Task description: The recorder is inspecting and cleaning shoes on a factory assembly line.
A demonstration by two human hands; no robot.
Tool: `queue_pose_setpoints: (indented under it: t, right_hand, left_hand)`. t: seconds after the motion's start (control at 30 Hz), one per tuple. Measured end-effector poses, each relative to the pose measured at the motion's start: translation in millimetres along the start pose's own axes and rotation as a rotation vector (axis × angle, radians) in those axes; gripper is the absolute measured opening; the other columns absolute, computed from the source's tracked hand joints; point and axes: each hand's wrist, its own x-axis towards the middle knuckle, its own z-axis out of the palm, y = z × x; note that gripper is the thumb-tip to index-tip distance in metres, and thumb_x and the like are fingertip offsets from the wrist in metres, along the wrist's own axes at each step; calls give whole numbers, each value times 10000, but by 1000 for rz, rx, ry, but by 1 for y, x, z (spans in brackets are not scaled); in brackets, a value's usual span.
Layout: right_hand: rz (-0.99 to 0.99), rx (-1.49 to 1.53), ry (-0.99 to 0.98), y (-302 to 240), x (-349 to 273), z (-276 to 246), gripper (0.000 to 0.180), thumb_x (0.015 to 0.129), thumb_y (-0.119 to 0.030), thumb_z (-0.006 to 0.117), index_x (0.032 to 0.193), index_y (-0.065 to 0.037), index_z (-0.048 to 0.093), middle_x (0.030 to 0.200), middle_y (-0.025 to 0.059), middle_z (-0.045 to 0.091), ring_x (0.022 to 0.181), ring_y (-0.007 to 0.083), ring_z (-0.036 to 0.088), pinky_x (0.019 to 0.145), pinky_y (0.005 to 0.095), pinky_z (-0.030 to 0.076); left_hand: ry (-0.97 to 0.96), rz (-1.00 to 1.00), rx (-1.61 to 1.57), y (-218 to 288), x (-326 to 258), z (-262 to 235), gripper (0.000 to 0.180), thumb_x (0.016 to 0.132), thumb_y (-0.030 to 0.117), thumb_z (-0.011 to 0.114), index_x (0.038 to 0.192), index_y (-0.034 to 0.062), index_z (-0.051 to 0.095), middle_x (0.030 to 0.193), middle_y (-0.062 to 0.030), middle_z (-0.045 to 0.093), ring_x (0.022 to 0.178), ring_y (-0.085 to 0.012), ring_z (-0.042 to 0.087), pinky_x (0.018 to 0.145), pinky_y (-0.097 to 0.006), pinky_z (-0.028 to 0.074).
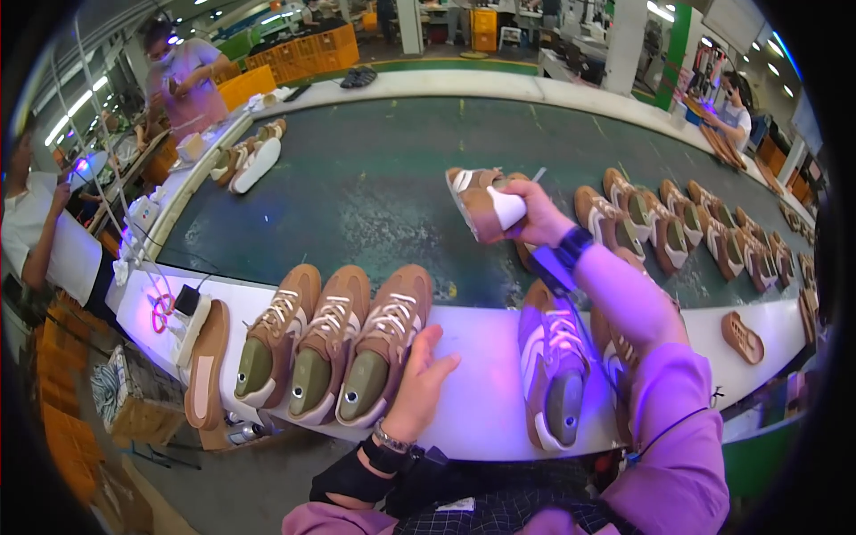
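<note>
My right hand (542,217) is closed around the heel end of a brown and white sneaker (482,212), lifted above the dark green belt (357,196). My left hand (419,389) has its fingers apart and holds nothing. It is beside the rightmost of three brown lace-up sneakers (392,312) in a row on the white ledge (473,357). Green shoe lasts (365,389) fill their openings. Between my arms, another sneaker (555,374) stands on the ledge under purple light. My right forearm partly hides one more sneaker (615,348) beside it.
Rows of sneakers (664,227) stand on the belt at the right; a few more shoes (254,160) lie far left. Soles (207,370) (743,338) rest at both ends of the ledge, with a black adapter (186,300) at left. Co-workers (187,85) are around the line.
</note>
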Motion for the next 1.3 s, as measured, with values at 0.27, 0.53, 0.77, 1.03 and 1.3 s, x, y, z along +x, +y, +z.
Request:
queue_pose_setpoints:
  t: [0.27,0.53,0.77,1.03,1.3]
  right_hand:
    - [-233,183,-108,-5,-205,-7,238,808,-160,516,910,28,621,858,116,652,759,172,648,689,290,521]
    - [-315,272,17,61,-301,-26,648,671,-293,501,1214,61,486,1113,180,605,983,304,593,934,388,452]
    - [-289,189,97,99,-303,13,718,588,-202,566,1256,34,451,1111,132,575,1020,256,564,943,335,417]
    - [-660,-259,20,125,-263,24,789,690,-291,754,1291,8,340,1250,135,473,1201,248,455,1034,375,323]
    - [-392,-15,-152,112,-227,19,908,581,-455,761,1271,-6,378,1121,112,551,1035,210,570,896,328,463]
  left_hand:
    - [-322,-94,231,-18,-21,56,469,956,251,433,1330,-26,374,1329,-110,448,1250,-208,405,1043,-306,305]
    - [-604,-170,-79,-42,-11,122,544,982,407,357,1401,60,327,1403,-99,383,1271,-191,386,1034,-317,326]
    - [-535,-234,-565,4,-11,52,583,942,447,413,1353,36,369,1298,-74,481,1187,-171,457,1001,-341,368]
    - [-262,192,-409,61,-20,67,499,819,206,662,1222,9,443,1101,-56,562,1003,-150,560,902,-343,451]
    - [-469,316,63,58,-25,48,758,745,251,755,1344,23,352,1261,-104,489,1174,-199,465,1020,-359,350]
